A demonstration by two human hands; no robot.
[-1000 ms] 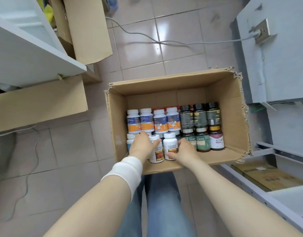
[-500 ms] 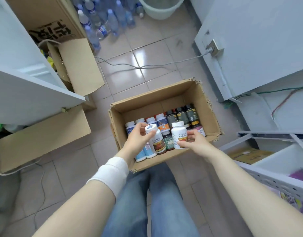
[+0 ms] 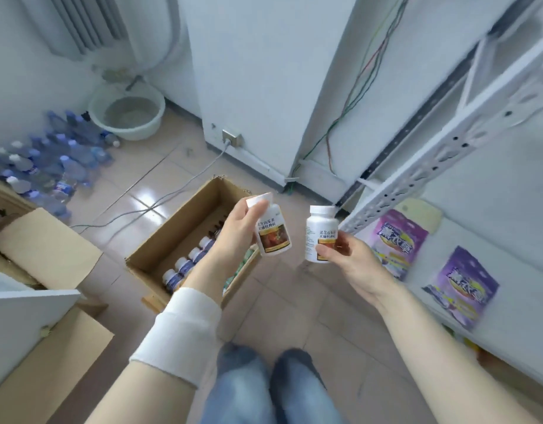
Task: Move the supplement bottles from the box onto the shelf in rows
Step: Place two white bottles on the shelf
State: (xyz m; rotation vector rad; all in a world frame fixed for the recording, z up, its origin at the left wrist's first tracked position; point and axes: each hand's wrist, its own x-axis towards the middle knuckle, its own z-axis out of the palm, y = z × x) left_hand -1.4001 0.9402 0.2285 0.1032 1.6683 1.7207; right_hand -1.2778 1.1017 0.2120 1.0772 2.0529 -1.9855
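Supplement bottles (image 3: 184,266) line the box (image 3: 160,249) while the left hand (image 3: 236,231) grips one white bottle (image 3: 273,234) above its right edge and the right hand (image 3: 352,258) pinches a second white bottle (image 3: 320,231) near the front edge of the shelf (image 3: 515,240), so the carry looks underway, and the next move calls for standing both upright in a row.

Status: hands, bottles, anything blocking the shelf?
Left hand grips left bottle, right hand grips right bottle. Both out of box, near shelf. Purple packets lie on shelf.
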